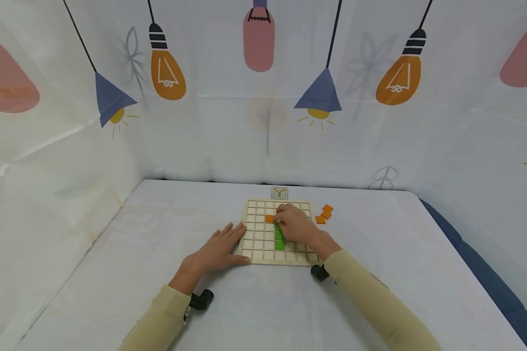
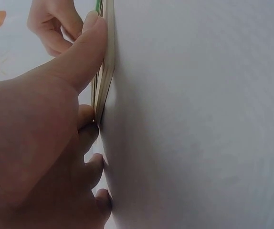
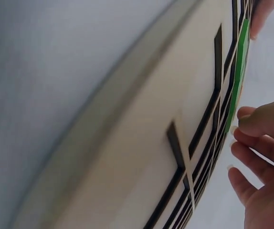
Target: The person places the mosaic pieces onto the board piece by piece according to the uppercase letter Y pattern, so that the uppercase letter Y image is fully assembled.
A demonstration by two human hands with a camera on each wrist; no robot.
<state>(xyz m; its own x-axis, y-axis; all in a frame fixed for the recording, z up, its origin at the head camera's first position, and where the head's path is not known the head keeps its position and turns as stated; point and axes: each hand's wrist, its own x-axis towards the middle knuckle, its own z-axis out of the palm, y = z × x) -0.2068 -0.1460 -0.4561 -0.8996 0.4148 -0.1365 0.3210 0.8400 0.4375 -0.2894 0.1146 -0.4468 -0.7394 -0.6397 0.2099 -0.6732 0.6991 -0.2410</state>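
A pale wooden grid board (image 1: 259,242) lies on the white table in the head view. Green tiles (image 1: 279,243) form a column in it, with an orange tile (image 1: 270,219) set at the column's upper left. My left hand (image 1: 219,249) rests at the board's left side, fingers extended along the edge and thumb at the near corner; the left wrist view shows this thumb (image 2: 87,52) against the board's rim. Over the board, my right hand (image 1: 296,224) has bent fingers close to the column's far end. Whether a tile lies between its fingertips is hidden.
Several loose orange tiles (image 1: 320,220) lie right of the board. A small card with a coloured grid pattern (image 1: 279,193) lies just beyond its far edge. White cloth printed with lamps and bulbs (image 1: 228,131) hangs behind the table (image 1: 158,219).
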